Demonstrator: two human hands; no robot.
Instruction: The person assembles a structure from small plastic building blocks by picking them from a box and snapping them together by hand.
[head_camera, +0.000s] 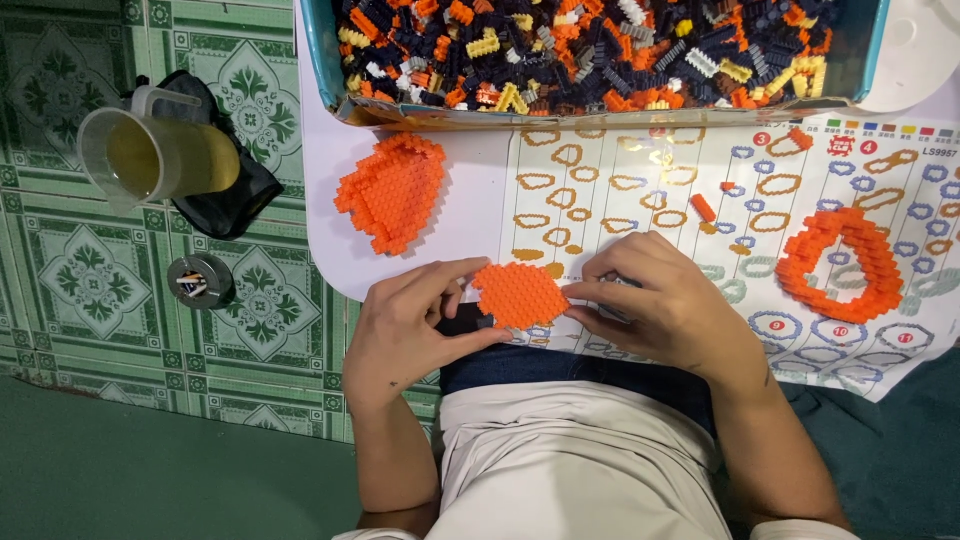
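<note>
An orange brick plate (519, 294) is pinched at the surface's near edge between left hand (405, 325) and right hand (668, 305); fitting another brick seems in hand, calling for a steadied plate.

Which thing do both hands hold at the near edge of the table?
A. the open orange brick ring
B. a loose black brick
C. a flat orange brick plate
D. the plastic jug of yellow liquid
C: the left hand and right hand pinch the flat orange brick plate from either side, while the orange ring lies apart to the right.
</note>
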